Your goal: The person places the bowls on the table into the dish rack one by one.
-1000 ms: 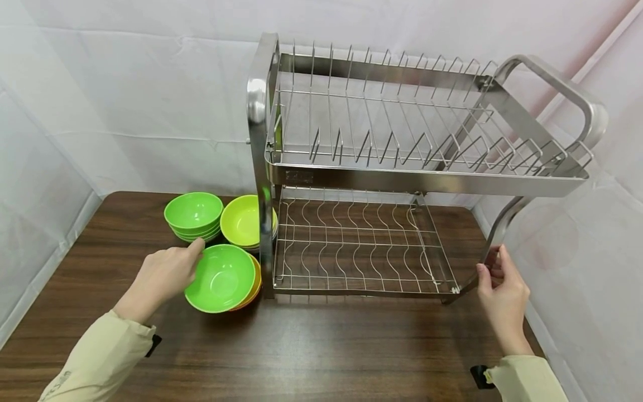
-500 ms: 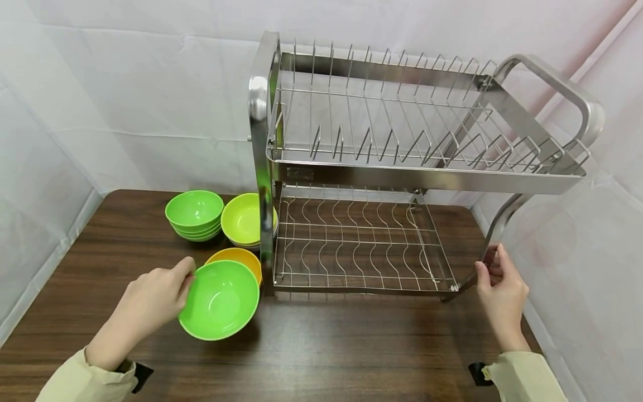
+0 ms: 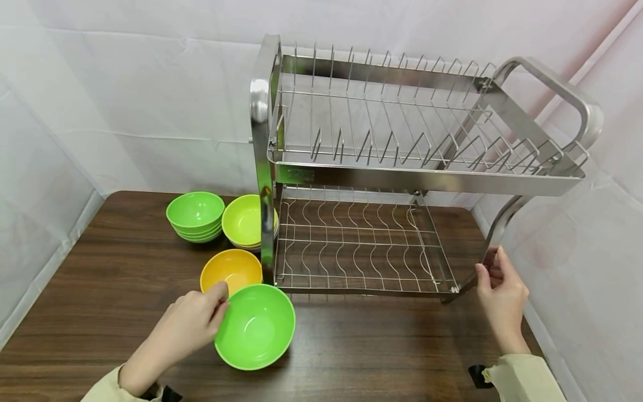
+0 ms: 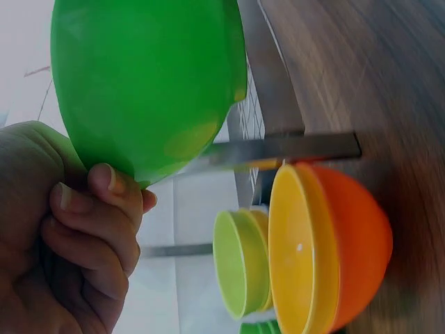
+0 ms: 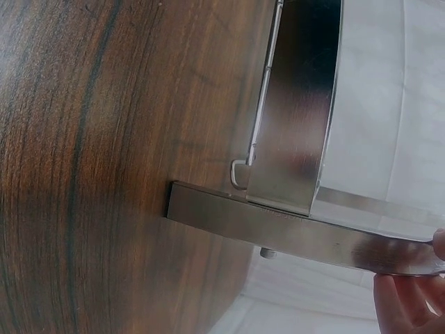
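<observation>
My left hand (image 3: 188, 321) pinches the left rim of a bright green bowl (image 3: 255, 328), held tilted above the table in front of the dish rack. In the left wrist view the bowl's underside (image 4: 146, 76) fills the top, thumb and curled fingers at its edge. Just behind it an orange-yellow bowl (image 3: 232, 269) tops a stack, with an orange bowl (image 4: 361, 243) beneath. My right hand (image 3: 504, 301) grips the right front leg of the two-tier metal dish rack (image 3: 402, 177); the right wrist view shows fingertips around that leg (image 5: 334, 243).
A stack of green bowls (image 3: 196, 215) stands at the back left. Beside it are yellow-green bowls (image 3: 242, 220), partly behind the rack's left post (image 3: 266, 223). The brown wooden table (image 3: 351, 352) is bounded by white sheeting (image 3: 150, 111) behind and at the sides.
My left hand has lifted the green bowl off the orange-yellow stack and carried it forward and right, uncovering the bowl below. My right hand stays on the rack leg.
</observation>
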Tool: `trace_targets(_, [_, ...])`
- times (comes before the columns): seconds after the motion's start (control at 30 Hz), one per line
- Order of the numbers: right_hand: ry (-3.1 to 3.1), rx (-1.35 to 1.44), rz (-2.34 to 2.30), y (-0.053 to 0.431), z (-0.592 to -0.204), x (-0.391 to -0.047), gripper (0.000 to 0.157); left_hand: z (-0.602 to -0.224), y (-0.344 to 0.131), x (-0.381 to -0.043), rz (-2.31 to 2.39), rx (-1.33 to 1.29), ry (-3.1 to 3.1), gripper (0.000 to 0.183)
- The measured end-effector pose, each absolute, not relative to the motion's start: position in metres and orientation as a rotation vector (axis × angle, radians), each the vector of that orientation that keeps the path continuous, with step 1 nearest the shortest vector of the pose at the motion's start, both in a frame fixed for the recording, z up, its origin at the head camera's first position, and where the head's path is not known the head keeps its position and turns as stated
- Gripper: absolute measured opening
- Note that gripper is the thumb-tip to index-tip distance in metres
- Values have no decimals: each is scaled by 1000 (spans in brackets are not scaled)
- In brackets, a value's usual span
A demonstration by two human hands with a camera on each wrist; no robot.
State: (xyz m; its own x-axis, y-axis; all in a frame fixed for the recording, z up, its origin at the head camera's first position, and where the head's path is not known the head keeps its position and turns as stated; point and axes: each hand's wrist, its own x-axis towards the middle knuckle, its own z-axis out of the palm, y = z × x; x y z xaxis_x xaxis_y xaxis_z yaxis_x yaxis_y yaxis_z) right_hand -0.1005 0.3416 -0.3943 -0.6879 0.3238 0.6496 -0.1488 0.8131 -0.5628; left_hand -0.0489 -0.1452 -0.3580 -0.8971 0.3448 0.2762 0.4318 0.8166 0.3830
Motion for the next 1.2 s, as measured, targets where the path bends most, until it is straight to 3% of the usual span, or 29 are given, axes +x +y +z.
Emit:
trace_targets(0.67, [-2240,-51,733,330,-389,-91,50,-362,-107,-50,-747,-574,-2817,28])
trace_targets(0.73, [-2183,50,703,322,-388,-88,53,-363,-104,-52,-758,-588,-2810,28])
trace_targets(0.87, [-2057,341,658,294,-378,-79,42,-364,-98,-55,-783,-624,-2779,28])
trace_targets(0.97, [-1984,608,618,263,-365,-71,47,-364,-93,-56,-815,-643,-2770,28])
trace_targets(1.2, [-1939,1178,595,213,-350,-54,33,-364,-83,-60,-870,-655,-2769,26])
